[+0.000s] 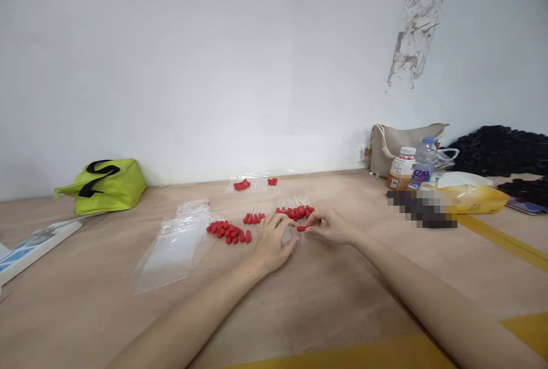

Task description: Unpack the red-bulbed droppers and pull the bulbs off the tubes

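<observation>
My right hand [329, 227] pinches a red rubber bulb [302, 228] between thumb and fingertips, its rounded end pointing left. Just left of it, my left hand [274, 240] curves low over a bunch of thin clear tubes [287, 236], thumb and fingers apart; whether it grips any tube is hard to see. Beyond the hands lie droppers with red bulbs and clear stems in a larger group [295, 211] and a smaller group [254, 219]. A heap of loose red bulbs [226, 231] sits left of my left hand.
Flat clear plastic bags [171, 252] lie to the left. By the wall are bagged red-bulbed droppers [242, 185]. A yellow-green pouch [111, 186] and a power strip [40, 249] are farther left. Bottles [402, 169], a grey bag [409, 136] and a yellow packet [479, 199] stand right.
</observation>
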Motion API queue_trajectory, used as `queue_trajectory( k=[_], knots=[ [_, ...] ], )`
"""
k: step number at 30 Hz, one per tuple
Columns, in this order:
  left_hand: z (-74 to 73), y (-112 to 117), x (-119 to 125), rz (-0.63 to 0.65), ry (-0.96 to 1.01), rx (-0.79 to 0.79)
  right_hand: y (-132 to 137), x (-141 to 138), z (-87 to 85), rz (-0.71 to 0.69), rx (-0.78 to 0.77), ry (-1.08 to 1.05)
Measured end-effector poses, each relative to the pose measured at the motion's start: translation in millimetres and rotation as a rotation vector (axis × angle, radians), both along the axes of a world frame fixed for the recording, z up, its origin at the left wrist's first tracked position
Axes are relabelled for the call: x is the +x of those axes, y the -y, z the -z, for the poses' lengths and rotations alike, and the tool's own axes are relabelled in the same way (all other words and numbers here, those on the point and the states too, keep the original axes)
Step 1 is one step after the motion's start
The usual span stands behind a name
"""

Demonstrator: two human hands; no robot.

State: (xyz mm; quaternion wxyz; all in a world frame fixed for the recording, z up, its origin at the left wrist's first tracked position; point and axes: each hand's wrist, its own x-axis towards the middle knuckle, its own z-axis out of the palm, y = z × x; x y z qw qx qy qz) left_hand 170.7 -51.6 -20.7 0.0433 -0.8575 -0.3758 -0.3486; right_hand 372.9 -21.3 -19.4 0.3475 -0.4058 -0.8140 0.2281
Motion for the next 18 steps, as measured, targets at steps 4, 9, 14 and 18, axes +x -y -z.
queue_trajectory(
  k=[4, 9, 14, 18],
  knots=[
    [6.0, 5, 4, 0.098, -0.152, 0.038, -10, 16, 3.1, 0.263, -0.048, 0.066],
    [12.0, 4, -1, 0.056, -0.183, 0.059, -7, -1, 22.0, 0.425, -0.052, 0.085],
    [16.2, -3, -5, -0.017, -0.163, 0.055, -3, -10, 25.1, 0.454, -0.005, 0.104],
    [18.7, -1, -5, -0.036, -0.121, 0.063, -13, -1, 16.9, 0.679, 0.056, 0.029]
  ],
)
